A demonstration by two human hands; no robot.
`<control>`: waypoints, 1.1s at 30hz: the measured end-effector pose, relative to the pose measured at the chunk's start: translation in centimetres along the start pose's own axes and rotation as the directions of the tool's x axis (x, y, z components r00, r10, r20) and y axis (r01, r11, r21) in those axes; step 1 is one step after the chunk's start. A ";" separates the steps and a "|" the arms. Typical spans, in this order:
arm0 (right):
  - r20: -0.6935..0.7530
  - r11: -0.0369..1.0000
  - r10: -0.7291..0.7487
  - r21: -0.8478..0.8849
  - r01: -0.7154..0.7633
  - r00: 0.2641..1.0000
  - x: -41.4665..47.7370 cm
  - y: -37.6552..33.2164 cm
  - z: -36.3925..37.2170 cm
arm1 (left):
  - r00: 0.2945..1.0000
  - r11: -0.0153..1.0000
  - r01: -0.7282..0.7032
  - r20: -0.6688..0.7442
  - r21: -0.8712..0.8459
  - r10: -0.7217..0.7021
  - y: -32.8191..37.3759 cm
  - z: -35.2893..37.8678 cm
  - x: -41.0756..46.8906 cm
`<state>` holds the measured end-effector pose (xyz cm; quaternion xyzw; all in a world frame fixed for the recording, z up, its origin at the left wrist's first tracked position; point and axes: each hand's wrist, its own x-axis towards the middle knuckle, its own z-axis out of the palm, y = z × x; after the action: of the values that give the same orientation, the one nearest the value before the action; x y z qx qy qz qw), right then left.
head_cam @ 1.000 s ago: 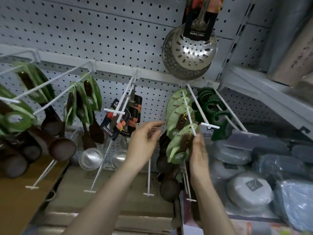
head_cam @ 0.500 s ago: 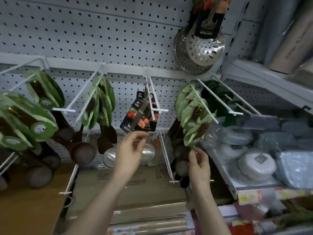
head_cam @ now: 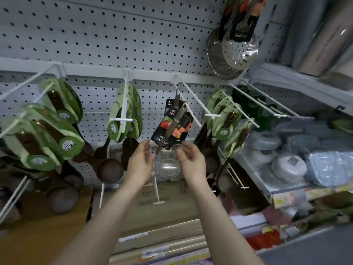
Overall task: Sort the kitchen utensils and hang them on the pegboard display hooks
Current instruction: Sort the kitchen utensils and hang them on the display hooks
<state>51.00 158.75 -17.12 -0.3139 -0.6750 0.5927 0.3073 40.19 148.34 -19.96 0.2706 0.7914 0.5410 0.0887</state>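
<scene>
Head view: over the last second the right hand had left the green-carded wooden ladles on the hook to the right and come across to the middle hook, where the steel ladles with dark printed cards hung. The left hand had also shifted from mid-air beside that bunch to just under the front card. The camera had tilted down and drawn back a little as well, so more of the cardboard boxes below the pegboard showed.

At this moment both hands sat close together under the dark cards, flanking the ladle handles. The left hand's fingers were narrowed around the thin steel handle just below the front card, apparently pinching it, though motion blur made firm contact hard to confirm. The right hand was half curled, fingertips close to the rear card's lower edge and the steel bowls; I could not tell whether it gripped anything.

The ladles themselves hung on the middle hook, cards bunched partway along it, bowls dangling below. In my judgement the wooden ladles were done with, and attention had moved to straightening or reseating the steel ones. The perforated skimmers above hung untouched.
</scene>
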 end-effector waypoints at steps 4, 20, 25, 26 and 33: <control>0.025 0.997 0.068 0.031 -0.069 0.997 1.9 -0.9 1.4 | 0.996 1.000 0.020 0.091 0.002 -0.020 1.2 0.0 1.8; 0.191 0.989 -0.005 0.146 -0.024 0.982 1.0 -1.4 -1.8 | 0.915 0.976 0.022 0.398 -0.218 0.068 2.1 -1.7 -1.1; 0.170 0.998 -0.012 0.057 0.002 0.985 1.5 -0.3 -3.8 | 0.927 0.987 -0.060 0.359 -0.148 0.110 3.1 0.2 -0.7; 0.163 0.999 -0.015 0.042 0.008 0.986 1.7 -0.2 -4.1 | 0.944 0.987 -0.052 0.316 -0.152 0.099 3.6 0.6 -0.5; 0.178 0.996 -0.075 -0.034 0.083 0.981 3.9 -1.3 -4.5 | 0.989 0.974 -0.126 0.058 -0.186 0.139 8.1 1.6 1.9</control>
<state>52.03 164.43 -15.19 -0.2394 -0.7238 0.5913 0.2629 42.01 152.81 -13.00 0.3324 0.7153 0.6058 0.1046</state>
